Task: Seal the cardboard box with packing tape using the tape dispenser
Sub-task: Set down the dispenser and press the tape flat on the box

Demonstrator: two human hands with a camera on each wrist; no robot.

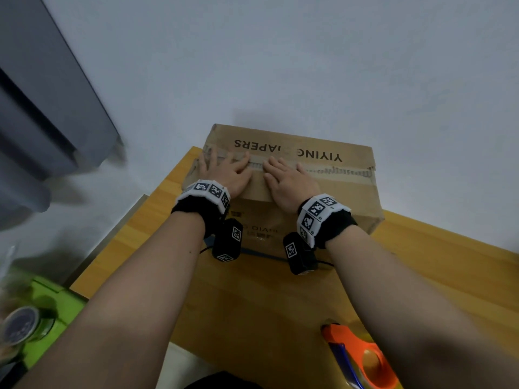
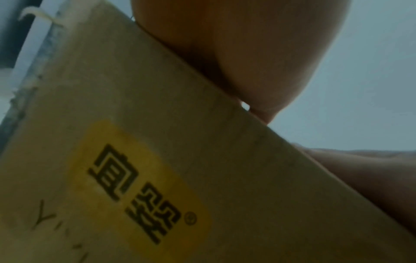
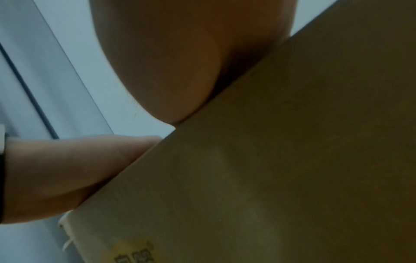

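A brown cardboard box (image 1: 345,189) printed with dark letters stands on the wooden table (image 1: 438,256) against the wall. A strip of tape (image 1: 337,172) runs along its top seam. My left hand (image 1: 224,169) lies flat on the left part of the box top with fingers spread over the seam. My right hand (image 1: 286,178) lies flat beside it, fingers straight on the tape. The orange tape dispenser (image 1: 362,357) rests on the table's near edge by my right forearm. The wrist views show the box side (image 2: 157,160) (image 3: 292,160) close up beneath each palm.
A grey curtain (image 1: 42,108) hangs at the left. A green tray (image 1: 53,310) with a round tin (image 1: 19,327) sits low at the left, beside the table. A white wall stands right behind the box.
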